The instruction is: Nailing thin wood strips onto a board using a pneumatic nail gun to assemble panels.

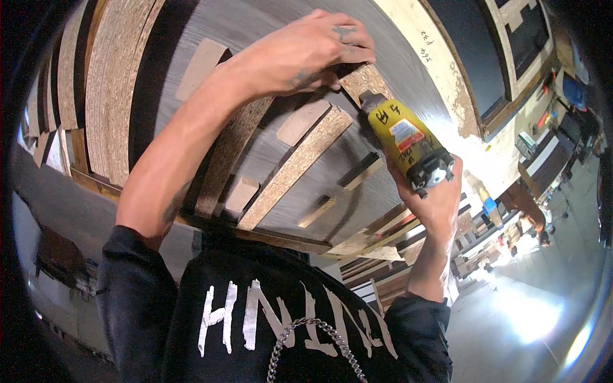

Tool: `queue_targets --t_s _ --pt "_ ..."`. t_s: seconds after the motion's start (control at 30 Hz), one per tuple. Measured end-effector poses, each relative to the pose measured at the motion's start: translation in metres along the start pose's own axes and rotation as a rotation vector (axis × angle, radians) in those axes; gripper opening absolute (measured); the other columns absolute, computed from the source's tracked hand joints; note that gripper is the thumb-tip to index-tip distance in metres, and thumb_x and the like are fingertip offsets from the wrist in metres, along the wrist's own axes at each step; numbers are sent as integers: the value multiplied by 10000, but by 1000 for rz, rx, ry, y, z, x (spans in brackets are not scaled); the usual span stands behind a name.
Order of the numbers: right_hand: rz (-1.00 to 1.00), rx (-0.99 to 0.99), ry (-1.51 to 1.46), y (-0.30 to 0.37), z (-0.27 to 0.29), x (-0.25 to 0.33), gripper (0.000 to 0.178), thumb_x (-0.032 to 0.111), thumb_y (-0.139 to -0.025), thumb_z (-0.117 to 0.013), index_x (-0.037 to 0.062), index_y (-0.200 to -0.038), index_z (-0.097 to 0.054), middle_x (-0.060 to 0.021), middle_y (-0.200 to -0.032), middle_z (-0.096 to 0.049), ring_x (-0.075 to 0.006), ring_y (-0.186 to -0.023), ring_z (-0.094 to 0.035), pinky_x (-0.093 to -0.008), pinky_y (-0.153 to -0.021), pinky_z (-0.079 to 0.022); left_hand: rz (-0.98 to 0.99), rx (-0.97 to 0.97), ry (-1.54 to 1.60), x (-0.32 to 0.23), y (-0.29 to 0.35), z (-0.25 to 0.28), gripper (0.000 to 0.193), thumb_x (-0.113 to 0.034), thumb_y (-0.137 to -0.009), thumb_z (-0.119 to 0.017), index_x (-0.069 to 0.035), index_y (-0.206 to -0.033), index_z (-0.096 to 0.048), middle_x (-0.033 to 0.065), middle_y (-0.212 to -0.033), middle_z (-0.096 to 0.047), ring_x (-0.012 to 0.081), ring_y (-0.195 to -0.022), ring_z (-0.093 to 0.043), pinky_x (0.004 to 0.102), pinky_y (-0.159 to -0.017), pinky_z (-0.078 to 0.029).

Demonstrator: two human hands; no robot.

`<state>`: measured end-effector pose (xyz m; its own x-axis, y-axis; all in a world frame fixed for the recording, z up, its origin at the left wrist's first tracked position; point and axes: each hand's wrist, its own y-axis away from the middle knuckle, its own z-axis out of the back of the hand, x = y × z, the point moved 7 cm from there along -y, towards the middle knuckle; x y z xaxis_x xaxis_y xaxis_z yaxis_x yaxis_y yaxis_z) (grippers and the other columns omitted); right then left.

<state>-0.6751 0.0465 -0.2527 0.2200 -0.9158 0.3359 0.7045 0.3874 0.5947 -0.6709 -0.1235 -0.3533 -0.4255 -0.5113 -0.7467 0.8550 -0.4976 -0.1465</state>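
left of the grey wood-grain panel [345, 137], long particleboard planks [105, 96] stand stacked side by side; on the panel's left part, a pale block [199, 69] lies beside the bare left forearm [185, 131], with a broad strip [227, 166] partly beneath that arm; at the panel's middle, a second pale block [301, 122] adjoins a long narrow strip [297, 169]; at the panel's far part, the left hand [325, 48] grasps the end of a short particleboard piece [369, 82], fingers bent over it and fingertips partly hidden; on the panel's near part, two slender sticks [361, 171]; over the panel's right part, the right hand [434, 201] is wrapped around a yellow tool [402, 131], its nose at the short particleboard piece, contact not discernible; right of the panel, a pale board [442, 57]
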Motion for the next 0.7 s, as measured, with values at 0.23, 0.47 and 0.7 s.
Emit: queue_targets --t_s 0.23,0.47,0.7 --pt "85 -32 -5 4 -5 2 392 104 -665 -733 47 -1044 -651 -184 -832 -666 -387 -771 -652 -387 -711 -515 -41 -36 -39 -2 2 3 497 -137 -882 -564 19 -1351 -513 136 -1341 -533 258 -1260 -468 396 -1041 -380" --pt "74 -4 54 0 -4 6 386 93 -656 -748 26 -1022 -644 -184 -838 -668 -375 -772 -661 -388 -710 -515 -4 7 34 -2 -1 3 496 -122 -881 -577 18 -1353 -511 137 -1351 -528 256 -1255 -472 414 -1063 -372" --pt "183 -128 -16 3 5 1 370 110 -642 -738 20 -990 -652 -181 -793 -660 -378 -753 -652 -407 -725 -503 3 24 -88 3 4 -6 479 -149 -921 -538 -1 -1375 -495 133 -1373 -517 266 -1286 -459 443 -1070 -372"
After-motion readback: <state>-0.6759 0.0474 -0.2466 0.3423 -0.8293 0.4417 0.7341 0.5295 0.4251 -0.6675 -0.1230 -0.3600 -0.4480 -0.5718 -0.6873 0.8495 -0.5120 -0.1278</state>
